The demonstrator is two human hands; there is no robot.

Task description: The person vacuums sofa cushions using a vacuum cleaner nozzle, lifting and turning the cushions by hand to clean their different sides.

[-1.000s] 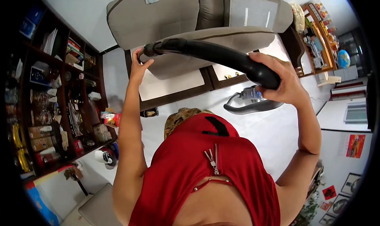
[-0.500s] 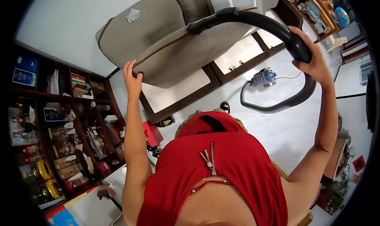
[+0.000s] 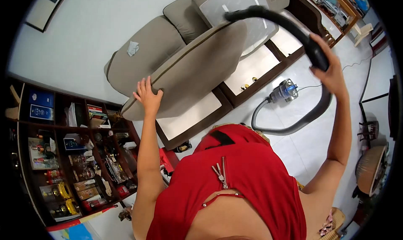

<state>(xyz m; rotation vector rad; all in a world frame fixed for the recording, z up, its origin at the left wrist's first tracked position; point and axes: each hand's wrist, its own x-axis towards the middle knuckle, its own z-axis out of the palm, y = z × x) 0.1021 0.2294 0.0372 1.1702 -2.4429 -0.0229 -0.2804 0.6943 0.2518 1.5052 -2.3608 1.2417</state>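
Note:
My right hand [image 3: 329,68] is wrapped round the black handle [image 3: 315,53] of a vacuum hose. The handle's curved tube arches left, its far end at the upper edge of a large grey cushion [image 3: 201,68]. This cushion is tilted up over the dark wooden sofa frame [image 3: 224,99]. My left hand [image 3: 149,96], fingers spread, rests against the cushion's left part. From the handle the grey hose [image 3: 294,128] loops down to the vacuum cleaner [image 3: 284,91] on the floor.
Grey back cushions [image 3: 147,47] lean by the wall, a crumpled cloth [image 3: 132,48] on one. A dark shelf unit [image 3: 63,126] full of bottles and boxes stands left. At right are a small stool [image 3: 362,33] and a round brown object [image 3: 371,170].
The view has turned. The cushion has tilted up further, my left hand has its fingers spread on it, and the tube has moved right, away from that hand.

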